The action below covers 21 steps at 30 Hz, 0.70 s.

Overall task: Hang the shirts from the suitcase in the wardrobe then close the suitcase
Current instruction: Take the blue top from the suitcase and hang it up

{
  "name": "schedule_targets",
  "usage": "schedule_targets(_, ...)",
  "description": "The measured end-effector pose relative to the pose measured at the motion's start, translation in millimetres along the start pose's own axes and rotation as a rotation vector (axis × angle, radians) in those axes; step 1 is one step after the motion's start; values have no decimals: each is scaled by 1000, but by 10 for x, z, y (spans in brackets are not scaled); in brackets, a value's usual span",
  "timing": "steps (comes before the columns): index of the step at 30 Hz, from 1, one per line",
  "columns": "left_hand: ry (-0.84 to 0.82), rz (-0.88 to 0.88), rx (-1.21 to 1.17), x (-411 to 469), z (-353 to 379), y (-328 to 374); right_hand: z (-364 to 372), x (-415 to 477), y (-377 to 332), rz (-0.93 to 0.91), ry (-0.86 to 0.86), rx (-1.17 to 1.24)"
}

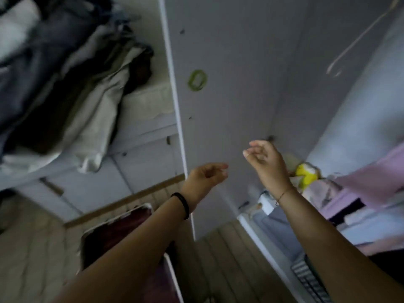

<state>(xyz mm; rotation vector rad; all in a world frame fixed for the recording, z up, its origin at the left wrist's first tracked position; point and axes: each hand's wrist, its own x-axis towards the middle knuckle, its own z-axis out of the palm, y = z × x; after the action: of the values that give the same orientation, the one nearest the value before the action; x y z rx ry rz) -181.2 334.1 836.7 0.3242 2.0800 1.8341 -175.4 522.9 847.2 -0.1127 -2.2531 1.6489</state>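
Both left hand (205, 174) and right hand (262, 156) empty.

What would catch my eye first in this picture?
Two bare hands, the left hand and the right hand, raised mid-frame before a pale wardrobe panel bearing a green ring. Dark and pale clothes hang upper left; an open suitcase lies on the floor below.

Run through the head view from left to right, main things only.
Hanging clothes → left hand → right hand → yellow object → pink cloth.
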Motion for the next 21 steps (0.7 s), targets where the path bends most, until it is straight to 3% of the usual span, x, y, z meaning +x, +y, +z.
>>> schedule_targets(11, 373, -204, 51, -2016, -1326, -1225, 2039, -1289, -17, 17, -487, -20)
schedule_targets(21, 523, -415, 41, -3281, -2526, -2855, 4202, -2315, 584, 10, -646, -54)
